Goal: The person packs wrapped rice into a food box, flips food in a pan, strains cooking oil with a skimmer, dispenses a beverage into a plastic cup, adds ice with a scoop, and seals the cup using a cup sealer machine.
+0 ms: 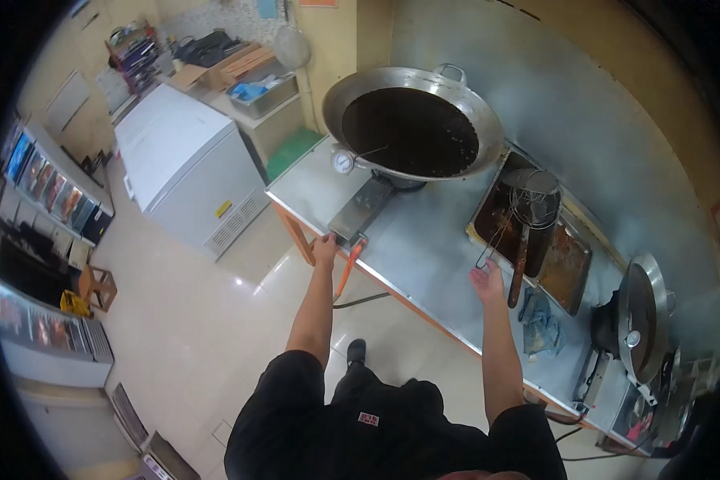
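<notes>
My left hand (324, 250) is closed at the front end of a metal gas burner (362, 210); what lies under its fingers is hidden. An orange hose (349, 268) hangs beside it. The burner reaches under a big wok (492, 132) of dark liquid, with a dial thermometer (343, 162) at its rim. My right hand (488, 284) is open, fingers stretched out, close to the looped end of a thin wire handle (496, 238). This handle lies over a stained tray (482, 216). A round strainer (539, 194) with a brown handle (519, 268) rests there too.
A second wok (646, 316) stands at the right end of the metal table (424, 244), near a crumpled blue cloth (541, 326). Beside it lies a shallow, oily tray (566, 276). A white chest freezer (180, 148) is on the left, across the tiled floor (216, 320).
</notes>
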Available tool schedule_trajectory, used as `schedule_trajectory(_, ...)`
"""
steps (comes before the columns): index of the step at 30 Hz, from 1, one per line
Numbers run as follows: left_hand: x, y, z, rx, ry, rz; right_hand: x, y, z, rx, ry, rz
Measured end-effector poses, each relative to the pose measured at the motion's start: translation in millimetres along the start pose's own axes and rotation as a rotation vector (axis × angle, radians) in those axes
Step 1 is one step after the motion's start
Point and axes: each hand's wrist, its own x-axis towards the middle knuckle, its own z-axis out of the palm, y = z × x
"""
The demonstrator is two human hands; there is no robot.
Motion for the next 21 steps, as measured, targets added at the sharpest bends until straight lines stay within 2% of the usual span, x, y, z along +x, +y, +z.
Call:
schedule_trajectory(4, -58.6, 46.0, -4.3, -0.398, -0.139, -0.126, 6.0, -11.2, 23.0, 0.202, -0.090, -0.022)
schedule_trajectory(6, -70.6, 49.4, -5.4, -0.558, -0.172, -0.176, 2.3, -25.1, 45.7, 0.103, -0.080, -0.099)
schedule_trajectory(9, -58.8, 31.5, -6.8, -0.576, -0.170, -0.331, 9.9, -50.7, 71.0, -0.161, -0.047, -0.125)
schedule_trajectory(13, -72.7, 38.9, -4.3, -0.305, -0.069, -0.137, 19.3, -78.6, 86.9, -0.693, -0.025, -0.187)
schedule_trajectory(14, -74.7, 37.2, -4.3, -0.145, -0.027, -0.011, 23.5, -79.1, 91.2, -0.854, 0.111, -0.225)
schedule_trajectory(16, -75.8, 41.4, -1.6, 0.169, 0.054, 0.254, 25.0, -78.8, 97.7, -1.459, 0.510, -0.488)
schedule_trajectory(18, -82.8, 47.4, -4.2, 0.434, 0.102, 0.546, 21.2, -88.7, 101.5, -1.815, 0.746, -0.649)
schedule_trajectory(19, -89.5, 53.7, -4.9, 0.567, 0.124, 0.694, 8.3, -102.5, 104.0, -1.882, 0.766, -0.673)
schedule_trajectory(21, -91.8, 56.7, -9.4, 0.652, 0.119, 0.691, 8.4, -127.5, 102.7, -1.912, 0.802, -0.687)
